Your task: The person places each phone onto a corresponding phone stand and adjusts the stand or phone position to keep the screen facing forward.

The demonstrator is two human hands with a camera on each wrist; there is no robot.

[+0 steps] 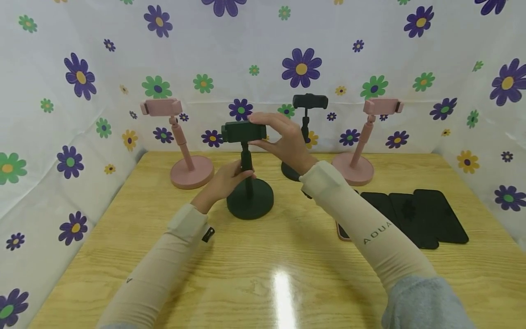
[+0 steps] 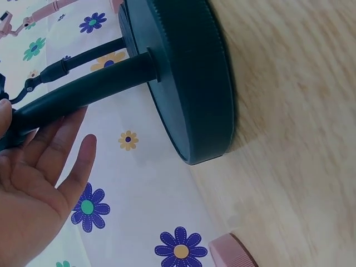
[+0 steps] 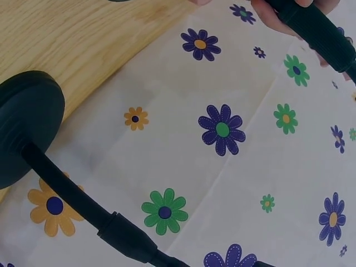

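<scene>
One dark stand (image 1: 259,201) wants steadying: the left grip (image 1: 225,180), holding its pole (image 1: 246,160), should brace firmly below the right grip (image 1: 287,141), which pinches the clamp (image 1: 243,132).

A dark stand (image 3: 72,190) has its round base (image 3: 33,119) by the long far edge of the wooden surface (image 3: 105,41), partly cut off by the frame. Its slim pole slants away from that edge, widening into a collar (image 3: 127,236). Past the edge spreads a white cloth (image 3: 167,139) printed with purple, green and orange flowers. Well apart from this stand, a hand (image 3: 270,18) grips a thick dark shaft (image 3: 321,36), fingers on either side of it. A dark curved rim (image 3: 118,0) barely shows over the surface.
</scene>
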